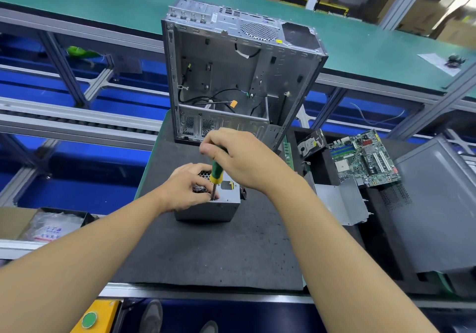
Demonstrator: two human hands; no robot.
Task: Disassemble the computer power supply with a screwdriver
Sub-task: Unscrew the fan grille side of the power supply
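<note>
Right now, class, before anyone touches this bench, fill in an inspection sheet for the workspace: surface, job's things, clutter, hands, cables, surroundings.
Surface: dark mat, scuffed and speckled.
Job's things: grey power supply stands on the mat; green-and-yellow screwdriver is nearly upright, tip on its top face.
Clutter: open computer case behind; motherboard, hard drive and grey metal panel to the right.
Hands: right hand grips the screwdriver handle; left hand holds the power supply's top, fingers curled beside the tip.
Cables: black cables with an orange connector lie inside the case.
Surroundings: green conveyor belt beyond; plastic bag at left.
</note>
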